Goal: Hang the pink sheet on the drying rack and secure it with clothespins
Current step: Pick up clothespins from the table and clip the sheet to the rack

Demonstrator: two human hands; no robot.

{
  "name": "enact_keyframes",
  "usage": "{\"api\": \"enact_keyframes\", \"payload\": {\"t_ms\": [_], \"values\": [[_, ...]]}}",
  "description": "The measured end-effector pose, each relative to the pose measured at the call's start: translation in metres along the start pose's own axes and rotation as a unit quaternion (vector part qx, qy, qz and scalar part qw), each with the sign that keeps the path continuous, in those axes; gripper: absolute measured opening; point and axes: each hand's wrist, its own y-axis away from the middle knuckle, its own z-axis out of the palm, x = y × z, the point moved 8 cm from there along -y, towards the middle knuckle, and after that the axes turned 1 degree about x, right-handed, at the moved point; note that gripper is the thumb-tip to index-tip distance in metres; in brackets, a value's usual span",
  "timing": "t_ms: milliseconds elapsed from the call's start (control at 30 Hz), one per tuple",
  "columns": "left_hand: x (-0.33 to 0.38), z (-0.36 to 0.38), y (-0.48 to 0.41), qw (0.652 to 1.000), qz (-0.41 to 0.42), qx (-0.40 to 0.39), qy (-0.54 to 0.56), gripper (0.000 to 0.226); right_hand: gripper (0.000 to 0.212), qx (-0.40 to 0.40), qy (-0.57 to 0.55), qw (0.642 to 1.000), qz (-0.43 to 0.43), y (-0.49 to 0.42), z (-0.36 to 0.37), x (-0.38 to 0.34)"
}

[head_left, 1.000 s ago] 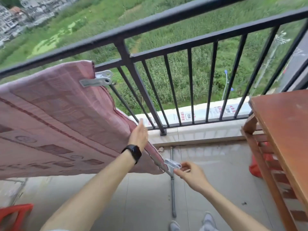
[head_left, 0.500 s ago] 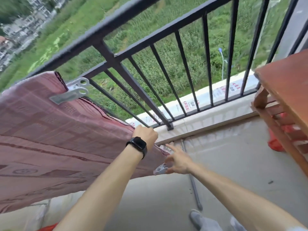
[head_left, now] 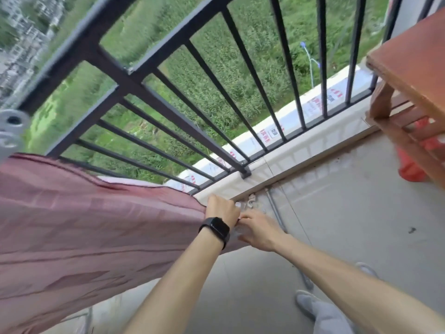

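Head view, ordered from largest item to smallest. Black metal balcony railing [head_left: 168, 102] runs tilted across the frame. Pink patterned fabric sheet [head_left: 91, 232] hangs from the left, its lower right corner drawn toward the railing foot; the rack bar beneath it is hidden. Brown wooden bench [head_left: 414, 63] stands at the right edge. Grey metal clothespin [head_left: 10, 131] shows only in part at the far left, blurred.

Hands: left hand [head_left: 222, 209], black watch [head_left: 215, 231] on its wrist, is closed over the sheet's corner. Right hand [head_left: 258, 231] lies against it, touching, with a pale translucent clip [head_left: 237, 231] at its fingers. Whether that clip's mouth is on the cloth cannot be told; blur and the left wrist hide it.

Change: half a second ago the right hand held the clip just beside the corner; a second ago, well clear below it. Both hands now meet at the corner. The camera has leaned nearer and rolled, pushing the fixed clothespin almost out of frame.

Judgement: the second pinning is in hand, not confirmed.
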Motion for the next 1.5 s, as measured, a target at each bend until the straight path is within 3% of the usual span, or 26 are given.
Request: {"api": "enact_keyframes", "payload": {"t_ms": [200,533,733,833,933,1300,1500], "values": [[0.018,0.009,-0.024,0.999,0.046,0.003,-0.009,0.03,0.046,-0.022,0.009,1.0,-0.004,-0.001,0.022,0.038],[0.019,0.016,-0.04,0.999,0.029,-0.04,-0.009,0.031,0.036,-0.029,0.037,0.999,0.011,-0.01,0.042,0.062],[0.066,0.049,-0.067,0.99,0.096,-0.089,-0.052,0.025,0.036,0.004,-0.019,1.0,0.015,-0.002,0.051,0.08],[0.073,0.051,-0.075,0.985,0.129,-0.095,-0.06,0.031,0.043,-0.028,-0.009,0.999,0.036,0.006,0.068,0.103],[0.073,0.046,-0.079,0.985,0.127,-0.099,-0.063,0.037,0.036,-0.039,0.001,0.998,0.045,0.011,0.082,0.121],[0.078,0.074,-0.093,0.992,0.081,-0.08,-0.054,0.02,0.037,-0.01,0.012,0.999,0.047,-0.013,0.1,0.124],[0.112,0.101,-0.109,0.991,0.13,-0.025,-0.035,0.042,0.033,0.01,0.014,1.0,0.015,-0.008,0.1,0.132]]}}
